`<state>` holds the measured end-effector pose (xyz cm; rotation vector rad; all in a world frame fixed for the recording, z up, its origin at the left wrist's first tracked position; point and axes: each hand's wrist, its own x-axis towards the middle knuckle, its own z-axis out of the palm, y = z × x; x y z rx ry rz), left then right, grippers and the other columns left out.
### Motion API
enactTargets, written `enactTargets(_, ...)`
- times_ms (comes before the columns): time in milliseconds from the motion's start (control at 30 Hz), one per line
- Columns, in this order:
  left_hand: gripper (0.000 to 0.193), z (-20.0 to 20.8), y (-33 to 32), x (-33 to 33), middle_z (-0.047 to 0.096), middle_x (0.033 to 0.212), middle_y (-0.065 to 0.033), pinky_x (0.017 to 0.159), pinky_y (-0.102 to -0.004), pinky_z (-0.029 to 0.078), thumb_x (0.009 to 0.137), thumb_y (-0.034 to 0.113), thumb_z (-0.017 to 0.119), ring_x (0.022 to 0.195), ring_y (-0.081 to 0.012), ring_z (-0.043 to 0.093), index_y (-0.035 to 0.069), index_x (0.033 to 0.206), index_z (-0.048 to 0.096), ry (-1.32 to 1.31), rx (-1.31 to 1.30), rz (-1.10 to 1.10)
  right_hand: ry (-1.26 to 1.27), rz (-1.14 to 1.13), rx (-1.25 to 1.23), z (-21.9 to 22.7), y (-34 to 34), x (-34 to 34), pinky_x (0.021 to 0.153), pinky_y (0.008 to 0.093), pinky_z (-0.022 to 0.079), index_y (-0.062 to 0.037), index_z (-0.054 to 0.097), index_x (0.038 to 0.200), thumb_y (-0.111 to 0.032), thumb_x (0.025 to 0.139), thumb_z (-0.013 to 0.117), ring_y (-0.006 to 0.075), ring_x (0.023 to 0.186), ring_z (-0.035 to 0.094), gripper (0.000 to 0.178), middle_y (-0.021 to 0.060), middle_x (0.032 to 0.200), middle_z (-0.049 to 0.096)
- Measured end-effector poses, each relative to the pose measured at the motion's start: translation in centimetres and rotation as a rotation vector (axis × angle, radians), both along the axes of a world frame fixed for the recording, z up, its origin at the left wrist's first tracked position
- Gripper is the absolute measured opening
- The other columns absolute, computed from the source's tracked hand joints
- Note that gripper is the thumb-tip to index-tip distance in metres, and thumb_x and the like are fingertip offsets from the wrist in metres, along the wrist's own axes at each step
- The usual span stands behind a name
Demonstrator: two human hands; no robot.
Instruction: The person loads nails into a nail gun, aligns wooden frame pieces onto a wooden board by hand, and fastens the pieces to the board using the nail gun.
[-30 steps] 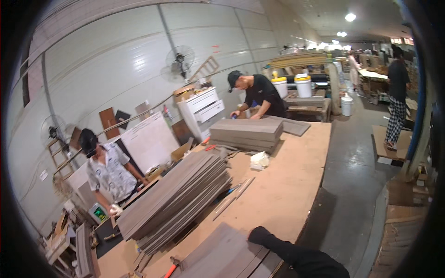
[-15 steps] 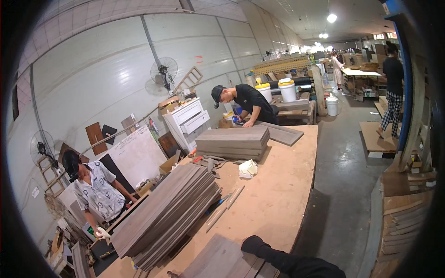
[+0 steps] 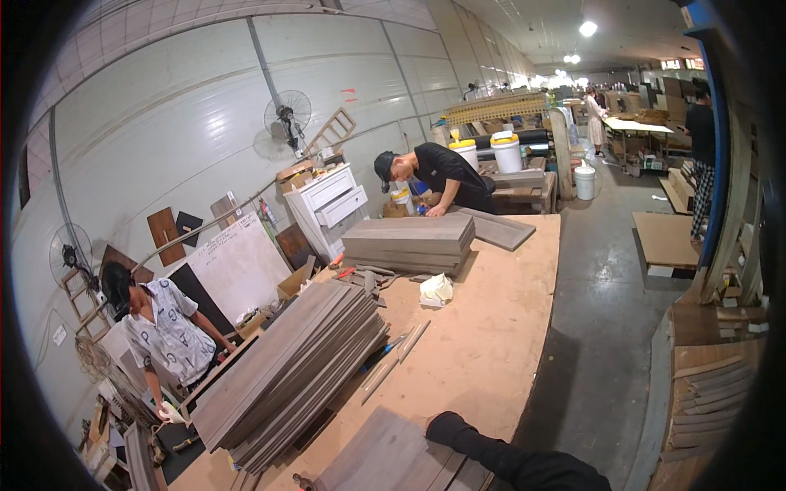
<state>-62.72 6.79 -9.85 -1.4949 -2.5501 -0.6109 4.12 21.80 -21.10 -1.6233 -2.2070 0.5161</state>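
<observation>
My right arm, in a black sleeve, reaches in from the lower right. Its dark, covered end, my right hand point(image 3: 446, 427), rests at the edge of a grey-brown wood board point(image 3: 381, 450) on the near part of the bench. The fingers do not show apart, so I cannot tell how they are held. My left hand is not in view. A small brown shape point(image 3: 303, 482) at the lower edge, beside the board, is too cut off to name. Left of the board stands a tall, leaning stack of grey-brown boards point(image 3: 282, 352). Thin wood strips point(image 3: 393, 364) lie between the stack and the bench's right side.
Across the tan bench point(image 3: 499, 327), a person in black point(image 3: 450, 176) bends over a board point(image 3: 499, 229) beside a second stack point(image 3: 409, 241). Another person in a patterned shirt point(image 3: 168, 327) stands left, one hand gloved. Crumpled pale material point(image 3: 436, 290) lies mid-bench. An aisle point(image 3: 602, 286) runs right.
The person at left leans lower, and the gloved hand has shifted slightly left. The far person's hands move over the board. A distant walker moves behind the blue post. My right hand stays put.
</observation>
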Motion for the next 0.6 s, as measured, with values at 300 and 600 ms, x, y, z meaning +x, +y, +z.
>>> enactTargets(300, 0.033, -0.1, -0.8, 0.7, 0.054, 0.084, -0.0156, 0.07, -0.0411, 0.044, 0.066, 0.027, 0.067, 0.08, -0.0314, 0.053, 0.003, 0.086, 0.055, -0.001, -0.026, -0.003, 0.064, -0.037, -0.023, 2.3, -1.8, 0.3, 0.067, 0.0369, 0.045, -0.0077, 0.062, 0.073, -0.038, 0.073, 0.053, 0.0273, 0.072, 0.058, 0.032, 0.011, 0.073, 0.06)
enactTargets(600, 0.035, 0.1, -0.7, 1.6, 0.054, 0.086, -0.0159, 0.071, -0.0414, 0.044, 0.066, 0.027, 0.067, 0.082, -0.0317, 0.052, 0.003, 0.088, 0.055, 0.004, -0.055, -0.01, 0.043, 0.002, 0.034, -1.1, -0.2, 0.2, 0.068, 0.0362, 0.045, -0.0079, 0.063, 0.075, -0.038, 0.074, 0.054, 0.0268, 0.073, 0.058, 0.032, 0.0107, 0.074, 0.061)
